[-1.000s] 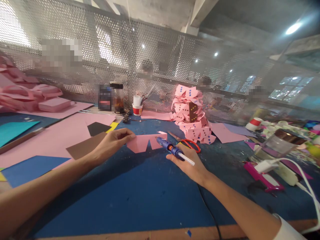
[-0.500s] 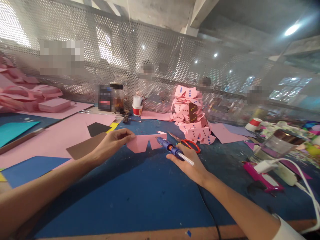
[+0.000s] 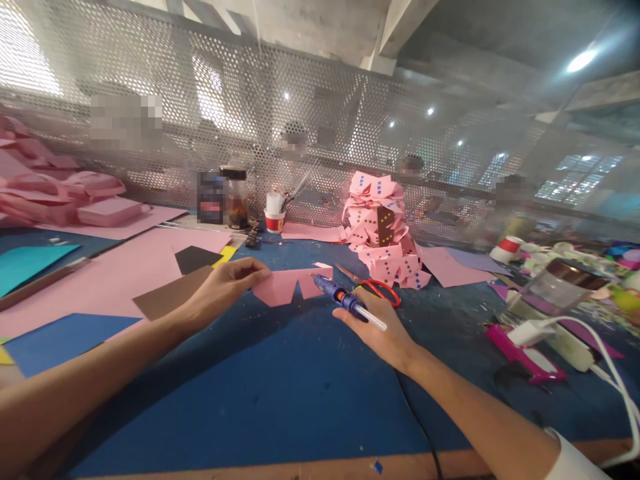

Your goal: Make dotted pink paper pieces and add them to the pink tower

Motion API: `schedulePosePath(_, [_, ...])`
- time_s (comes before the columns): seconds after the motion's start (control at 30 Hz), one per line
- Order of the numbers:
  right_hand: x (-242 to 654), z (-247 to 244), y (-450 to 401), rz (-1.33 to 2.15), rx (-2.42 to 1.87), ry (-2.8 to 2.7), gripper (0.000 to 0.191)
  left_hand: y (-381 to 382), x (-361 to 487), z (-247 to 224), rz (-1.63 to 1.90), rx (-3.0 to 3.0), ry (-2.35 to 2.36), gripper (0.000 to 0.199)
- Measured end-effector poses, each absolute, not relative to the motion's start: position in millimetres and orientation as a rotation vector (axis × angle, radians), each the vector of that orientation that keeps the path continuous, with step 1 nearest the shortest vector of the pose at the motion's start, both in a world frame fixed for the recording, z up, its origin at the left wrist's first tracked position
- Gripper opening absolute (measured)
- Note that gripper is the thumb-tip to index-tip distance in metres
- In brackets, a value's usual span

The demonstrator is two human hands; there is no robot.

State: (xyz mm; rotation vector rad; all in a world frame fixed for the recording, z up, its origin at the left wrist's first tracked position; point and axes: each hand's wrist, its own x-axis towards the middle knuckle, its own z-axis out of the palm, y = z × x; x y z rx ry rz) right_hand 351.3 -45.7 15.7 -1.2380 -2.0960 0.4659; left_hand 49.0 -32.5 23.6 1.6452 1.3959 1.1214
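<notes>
My left hand (image 3: 237,283) pinches the left end of a pink paper piece (image 3: 275,288), which has a V-shaped notch in its lower edge. In my right hand (image 3: 380,327) is a blue glue gun (image 3: 343,298), with a clear glue stick jutting from its back end. The gun's nozzle meets the right part of the paper in view; whether it touches cannot be made out. Behind my right hand lie red-handled scissors (image 3: 383,292), partly covered. A stack of folded pink paper pieces with dotted marks (image 3: 380,230) stands just beyond them.
Pink, brown, black and blue sheets (image 3: 75,340) lie to the left. At the back stand a lidded jar (image 3: 237,200) and a red-white cup (image 3: 275,221). Rightward are a clear jar (image 3: 555,293), a magenta device (image 3: 525,357) and a white cable. A black cord (image 3: 417,420) trails to the front edge.
</notes>
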Motion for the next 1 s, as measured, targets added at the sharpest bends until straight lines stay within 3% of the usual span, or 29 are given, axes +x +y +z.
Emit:
schedulePosePath(0.17, [350.2, 19.2, -48.3, 0.633, -1.171, -2.000, 0.024, -31.6, 48.7, 22.8, 1.127, 1.633, 1.399, 0.032])
schedulePosePath(0.37, [350.9, 17.0, -43.4, 0.866, -1.200, -1.855, 0.035, -31.1, 49.0, 23.3, 1.162, 1.564, 1.387, 0.031])
schedulePosePath(0.53, [350.3, 20.9, -41.5, 1.155, -1.086, -1.733, 0.034, -34.4, 50.8, 27.4, 1.171, 1.336, 1.360, 0.029])
schedulePosePath(1.0, [358.0, 18.9, -26.3, 1.134, -1.081, -1.622, 0.027, -22.2, 10.3, 30.1, 1.375, 1.335, 1.451, 0.031])
